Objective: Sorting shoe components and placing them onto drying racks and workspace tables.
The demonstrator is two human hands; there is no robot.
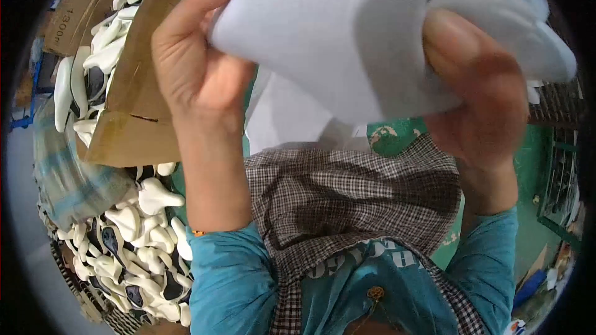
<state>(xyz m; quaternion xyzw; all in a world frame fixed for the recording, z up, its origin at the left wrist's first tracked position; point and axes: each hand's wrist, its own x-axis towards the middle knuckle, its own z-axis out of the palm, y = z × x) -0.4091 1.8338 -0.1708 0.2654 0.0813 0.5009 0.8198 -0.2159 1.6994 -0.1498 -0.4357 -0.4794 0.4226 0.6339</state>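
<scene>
1. Head view: left hand point(192, 56) and right hand point(478, 93) both grasp a white cloth point(347, 31), raised close before the chest.
2. White moulded pieces point(143, 236) fill a cardboard box point(133, 118) at the left.

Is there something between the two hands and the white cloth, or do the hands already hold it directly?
Nothing visible is in the way. The left hand and the right hand both grip the white cloth directly.
</scene>
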